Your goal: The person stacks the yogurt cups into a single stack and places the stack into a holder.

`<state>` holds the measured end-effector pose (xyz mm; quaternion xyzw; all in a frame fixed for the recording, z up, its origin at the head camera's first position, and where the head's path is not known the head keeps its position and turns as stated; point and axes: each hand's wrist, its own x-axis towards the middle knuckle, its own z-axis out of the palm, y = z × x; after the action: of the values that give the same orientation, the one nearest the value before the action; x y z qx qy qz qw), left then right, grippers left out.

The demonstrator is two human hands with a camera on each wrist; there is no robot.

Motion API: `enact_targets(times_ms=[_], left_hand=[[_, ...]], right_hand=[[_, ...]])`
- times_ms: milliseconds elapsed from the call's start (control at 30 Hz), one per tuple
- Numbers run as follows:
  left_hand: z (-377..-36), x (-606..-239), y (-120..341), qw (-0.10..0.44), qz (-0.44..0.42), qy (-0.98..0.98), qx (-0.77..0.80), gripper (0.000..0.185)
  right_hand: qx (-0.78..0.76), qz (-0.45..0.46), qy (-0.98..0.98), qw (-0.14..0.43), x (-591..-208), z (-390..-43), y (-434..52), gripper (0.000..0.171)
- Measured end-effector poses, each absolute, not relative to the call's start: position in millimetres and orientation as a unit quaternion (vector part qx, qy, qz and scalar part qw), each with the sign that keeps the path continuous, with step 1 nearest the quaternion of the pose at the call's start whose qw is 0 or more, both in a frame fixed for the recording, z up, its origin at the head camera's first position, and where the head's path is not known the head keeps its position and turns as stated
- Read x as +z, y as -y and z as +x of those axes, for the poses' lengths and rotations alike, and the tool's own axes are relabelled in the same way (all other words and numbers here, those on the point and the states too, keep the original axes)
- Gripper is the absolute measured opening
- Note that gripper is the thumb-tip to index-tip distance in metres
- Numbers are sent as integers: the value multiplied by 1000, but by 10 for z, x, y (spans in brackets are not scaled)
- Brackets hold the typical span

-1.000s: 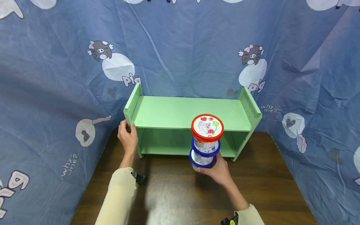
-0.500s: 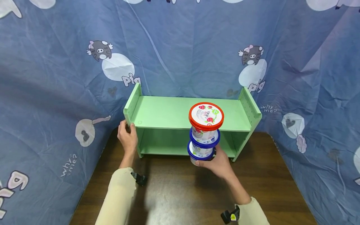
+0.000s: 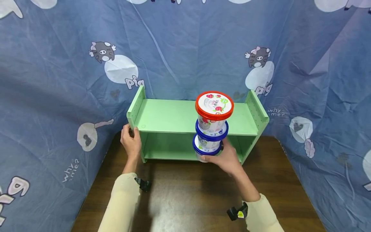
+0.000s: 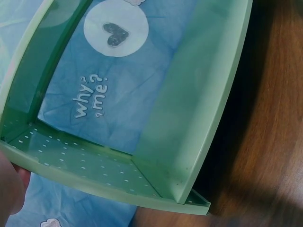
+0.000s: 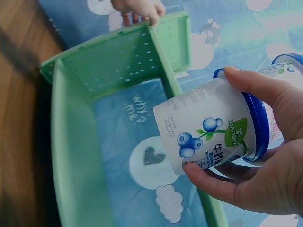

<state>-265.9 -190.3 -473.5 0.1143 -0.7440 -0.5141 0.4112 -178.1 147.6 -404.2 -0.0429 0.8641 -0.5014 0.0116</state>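
Right hand (image 3: pixel 227 159) grip wrapped around bottom tub of three-tub stack (image 3: pixel 212 125), left hand (image 3: pixel 131 144) clasping green shelf (image 3: pixel 174 116) side

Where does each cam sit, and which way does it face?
Head: forward and down at green shelf, both forearms, left hand, right hand holding stacked cups.
Left wrist: beside shelf's end panel; only left hand's edge shows.
Right wrist: along the blueberry cup toward the shelf; right hand's fingers show.
Shared: shelf.
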Motion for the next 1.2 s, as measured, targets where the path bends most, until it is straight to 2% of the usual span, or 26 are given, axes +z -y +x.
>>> enact_targets(times_ms=[667, 1200], left_hand=[[-2669, -4756, 1896, 419, 108, 736, -521, 22], [-2678, -4776, 1905, 422, 107, 739, -515, 23]], right_hand=[[-535, -68, -841, 28, -3560, -2063, -1511, 104], [-540, -37, -840, 29, -3450, -2316, -1403, 106]])
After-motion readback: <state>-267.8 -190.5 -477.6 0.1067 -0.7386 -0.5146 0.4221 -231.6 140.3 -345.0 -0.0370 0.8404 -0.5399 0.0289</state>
